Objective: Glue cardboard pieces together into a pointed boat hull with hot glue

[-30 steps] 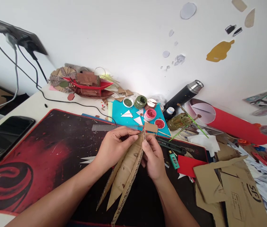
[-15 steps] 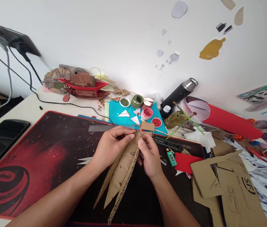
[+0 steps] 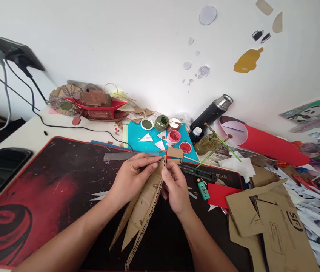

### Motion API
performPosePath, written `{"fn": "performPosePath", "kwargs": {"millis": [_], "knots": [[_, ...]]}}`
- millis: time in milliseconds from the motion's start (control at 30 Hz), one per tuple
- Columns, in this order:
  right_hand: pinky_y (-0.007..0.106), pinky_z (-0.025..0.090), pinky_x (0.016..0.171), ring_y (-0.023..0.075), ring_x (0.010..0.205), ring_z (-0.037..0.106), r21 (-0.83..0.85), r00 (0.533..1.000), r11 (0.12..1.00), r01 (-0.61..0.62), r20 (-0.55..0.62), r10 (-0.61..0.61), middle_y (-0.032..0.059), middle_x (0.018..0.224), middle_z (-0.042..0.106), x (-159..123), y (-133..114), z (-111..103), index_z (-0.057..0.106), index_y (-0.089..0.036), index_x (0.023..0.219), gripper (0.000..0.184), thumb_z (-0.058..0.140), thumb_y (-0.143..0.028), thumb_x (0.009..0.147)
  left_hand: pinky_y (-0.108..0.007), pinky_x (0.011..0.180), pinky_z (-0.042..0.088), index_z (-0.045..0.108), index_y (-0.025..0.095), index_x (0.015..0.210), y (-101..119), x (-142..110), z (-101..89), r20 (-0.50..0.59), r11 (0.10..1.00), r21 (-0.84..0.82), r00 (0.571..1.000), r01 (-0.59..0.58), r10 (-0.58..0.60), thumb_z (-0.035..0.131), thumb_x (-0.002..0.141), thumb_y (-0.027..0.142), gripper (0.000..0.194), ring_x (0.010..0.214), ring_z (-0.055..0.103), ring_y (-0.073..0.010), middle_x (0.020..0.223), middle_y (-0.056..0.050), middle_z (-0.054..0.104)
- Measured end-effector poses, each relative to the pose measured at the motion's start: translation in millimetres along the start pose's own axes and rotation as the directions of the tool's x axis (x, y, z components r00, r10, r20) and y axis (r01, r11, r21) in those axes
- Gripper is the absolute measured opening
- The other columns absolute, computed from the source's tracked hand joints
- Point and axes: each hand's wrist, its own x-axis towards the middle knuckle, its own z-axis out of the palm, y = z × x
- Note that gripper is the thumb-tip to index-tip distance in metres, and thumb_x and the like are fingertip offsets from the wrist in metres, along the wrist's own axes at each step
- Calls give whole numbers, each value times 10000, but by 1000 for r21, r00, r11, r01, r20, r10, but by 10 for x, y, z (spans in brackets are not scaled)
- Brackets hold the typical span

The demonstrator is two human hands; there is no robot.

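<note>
Between my hands is a long cardboard boat hull, made of a pointed bottom piece and two side strips. Its far tip is pinched together, while the near ends of the strips splay apart toward me. My left hand closes on the left side near that tip, thumb and fingers pressed on the cardboard. On the other side my right hand grips the right strip's corrugated edge, thumb on top. A small cardboard piece lies just beyond the tip. The undersides of the strips are hidden by my fingers.
A black-red mat covers the desk. Open paint jars stand on blue paper behind my hands. To the right lie a utility knife, a green lighter, red paper and cardboard sheets. A finished boat model sits back left.
The view has shifted slightly, so the scene sits a little further left. Both hands keep their hold at the hull's tip, with hardly any movement.
</note>
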Motion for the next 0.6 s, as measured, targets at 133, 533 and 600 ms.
{"fn": "performPosePath", "kwargs": {"millis": [133,533,600], "knots": [[168,308,334,53,368,349,-2,1000,1000,-11,5,11,-125,586,449,-2,-5,-1,508,-250,869,528,748,-715,934,-383,985,615,879,309,1207,6,0,-2,21,1000,2,1000,-4,4,690,1021,311,265,1029,752,-226,1084,-56,819],[170,309,338,53,365,354,10,1000,1000,7,7,-7,-127,576,452,-6,-10,7,517,-249,871,512,753,-698,939,-379,964,584,864,325,1236,-18,-24,23,24,999,31,999,-37,36,654,1042,296,288,1004,718,-217,1047,-50,783],[170,311,338,53,365,354,16,1000,1000,8,11,-8,-128,575,454,-5,-12,9,519,-249,870,511,757,-696,938,-379,962,579,865,331,1233,-16,-27,28,24,998,37,999,-44,43,649,1046,297,288,995,712,-216,1048,-50,779]]}}
